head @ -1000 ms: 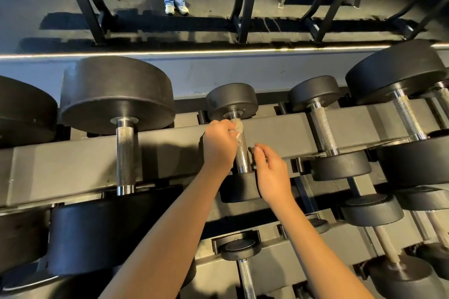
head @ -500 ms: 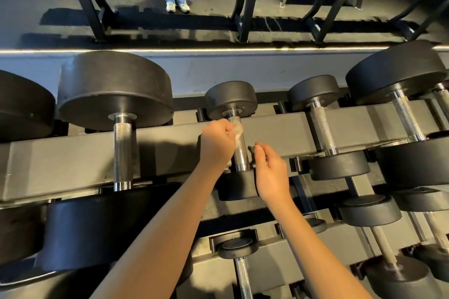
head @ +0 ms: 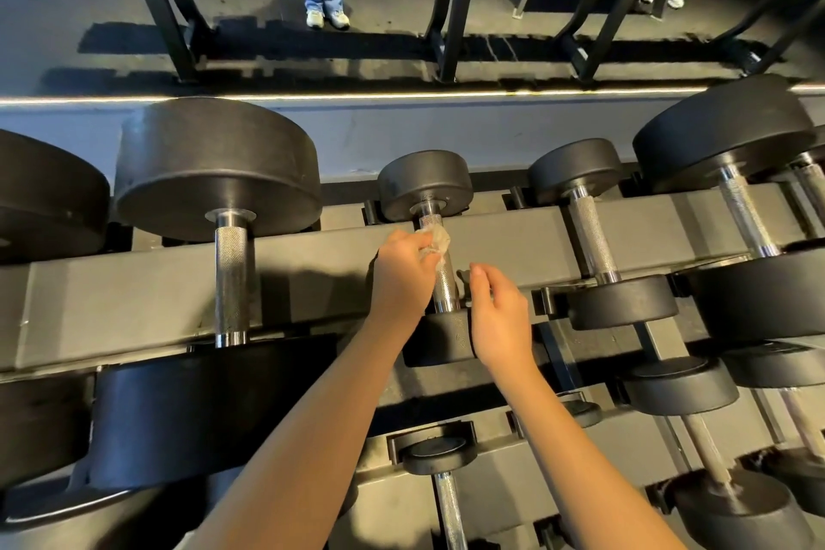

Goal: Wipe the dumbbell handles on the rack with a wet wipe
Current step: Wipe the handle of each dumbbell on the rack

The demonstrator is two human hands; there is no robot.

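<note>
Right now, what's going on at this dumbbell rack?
A person is wiping a small dumbbell's handle on the rack. The left hand grips a crumpled wet wipe against the handle's upper part. The right hand hovers just beside the handle, fingers loosely curled, holding nothing.
</note>
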